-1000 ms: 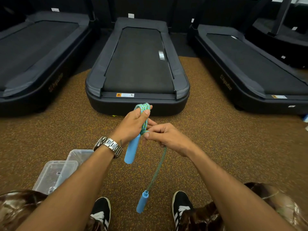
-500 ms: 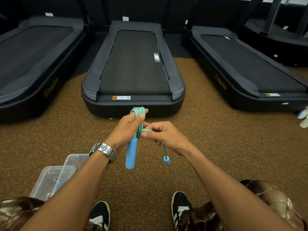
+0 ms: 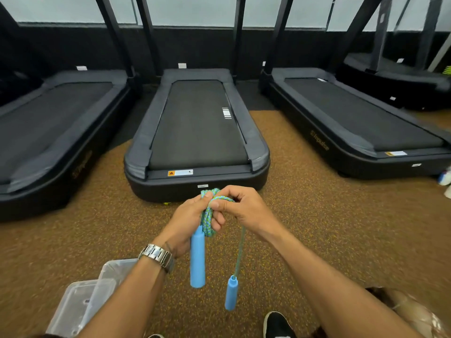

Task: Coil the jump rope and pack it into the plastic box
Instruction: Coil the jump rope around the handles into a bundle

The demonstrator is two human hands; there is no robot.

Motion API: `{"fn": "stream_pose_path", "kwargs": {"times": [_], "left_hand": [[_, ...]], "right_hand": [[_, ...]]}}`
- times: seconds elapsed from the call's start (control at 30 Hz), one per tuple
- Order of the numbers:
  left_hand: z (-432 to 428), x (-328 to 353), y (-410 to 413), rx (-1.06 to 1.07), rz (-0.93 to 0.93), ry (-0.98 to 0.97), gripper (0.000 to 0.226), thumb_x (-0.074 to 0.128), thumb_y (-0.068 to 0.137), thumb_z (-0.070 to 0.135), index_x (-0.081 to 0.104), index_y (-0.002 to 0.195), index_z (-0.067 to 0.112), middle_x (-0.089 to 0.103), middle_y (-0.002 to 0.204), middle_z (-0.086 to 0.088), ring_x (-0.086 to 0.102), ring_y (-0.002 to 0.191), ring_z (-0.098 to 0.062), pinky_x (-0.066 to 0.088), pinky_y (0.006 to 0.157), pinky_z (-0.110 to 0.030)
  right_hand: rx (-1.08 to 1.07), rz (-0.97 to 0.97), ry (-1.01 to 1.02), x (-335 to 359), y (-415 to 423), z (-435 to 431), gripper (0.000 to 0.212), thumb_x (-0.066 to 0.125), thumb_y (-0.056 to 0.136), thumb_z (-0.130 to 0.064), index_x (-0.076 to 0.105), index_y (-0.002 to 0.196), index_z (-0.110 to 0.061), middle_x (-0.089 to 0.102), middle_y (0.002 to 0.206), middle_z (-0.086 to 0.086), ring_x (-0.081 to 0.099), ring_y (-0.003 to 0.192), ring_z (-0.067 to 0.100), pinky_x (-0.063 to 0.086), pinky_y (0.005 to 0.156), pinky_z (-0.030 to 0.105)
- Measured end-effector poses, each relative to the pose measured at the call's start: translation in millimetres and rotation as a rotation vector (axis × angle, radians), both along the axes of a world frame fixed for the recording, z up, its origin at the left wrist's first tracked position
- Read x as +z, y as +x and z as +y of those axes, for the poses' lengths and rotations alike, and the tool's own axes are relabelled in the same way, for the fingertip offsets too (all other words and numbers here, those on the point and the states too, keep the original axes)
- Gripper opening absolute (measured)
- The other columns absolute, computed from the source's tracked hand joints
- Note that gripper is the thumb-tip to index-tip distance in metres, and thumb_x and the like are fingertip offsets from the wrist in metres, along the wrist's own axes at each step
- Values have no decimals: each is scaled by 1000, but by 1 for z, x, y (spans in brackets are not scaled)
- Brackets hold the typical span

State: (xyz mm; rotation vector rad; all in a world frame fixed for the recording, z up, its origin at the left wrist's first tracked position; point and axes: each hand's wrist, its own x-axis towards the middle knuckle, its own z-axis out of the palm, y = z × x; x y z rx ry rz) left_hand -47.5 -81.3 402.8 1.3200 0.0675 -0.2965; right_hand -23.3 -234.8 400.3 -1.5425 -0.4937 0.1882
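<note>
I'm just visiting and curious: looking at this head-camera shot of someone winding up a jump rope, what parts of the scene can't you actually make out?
- Rope coil: the left hand and right hand cover most of it, so the number of loops is unclear.
- Plastic box: cut off by the bottom edge and crossed by the left forearm; contents unclear.
- Treadmill label: print too small.
- Black shoe: cut off by the bottom edge.

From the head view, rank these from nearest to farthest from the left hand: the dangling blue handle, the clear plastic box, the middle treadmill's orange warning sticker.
1. The dangling blue foam handle, hanging below and right of the left hand.
2. The clear plastic box, on the floor, lower left.
3. The orange warning sticker on the middle treadmill, beyond the hands.

The first two are fairly close in the image.
</note>
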Motion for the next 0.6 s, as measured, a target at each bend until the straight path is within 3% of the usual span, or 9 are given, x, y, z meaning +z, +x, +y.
{"fn": "stream_pose_path", "kwargs": {"times": [0.13,0.27,0.43,0.6], "left_hand": [[1,5,-4,-17,17,-20,32,43,103,30,64,107,5,64,62,-15,58,44,-17,49,48,-27],[0,9,-8,-36,32,-35,35,39,105,29,64,106,6,66,66,-17,60,46,-19,51,46,-26],[0,10,-10,-70,62,-60,43,36,105,32,61,118,0,71,78,-23,63,48,-20,53,50,-26],[3,9,-11,-84,89,-75,49,37,103,39,59,122,0,72,86,-25,64,50,-20,53,53,-27]], "right_hand": [[-93,-35,-76,-2,7,0,9,80,81,-22,73,84,-17,71,70,7,66,66,22,52,72,41],[-143,-59,-129,0,8,-2,10,83,78,-21,74,81,-24,73,76,-4,65,75,8,51,76,31],[-198,-81,-168,6,9,-1,12,85,76,-22,73,78,-20,70,73,3,61,71,9,50,71,34],[-212,-105,-193,7,11,1,10,81,78,-26,72,78,-21,71,83,12,61,74,12,53,76,43]]}}
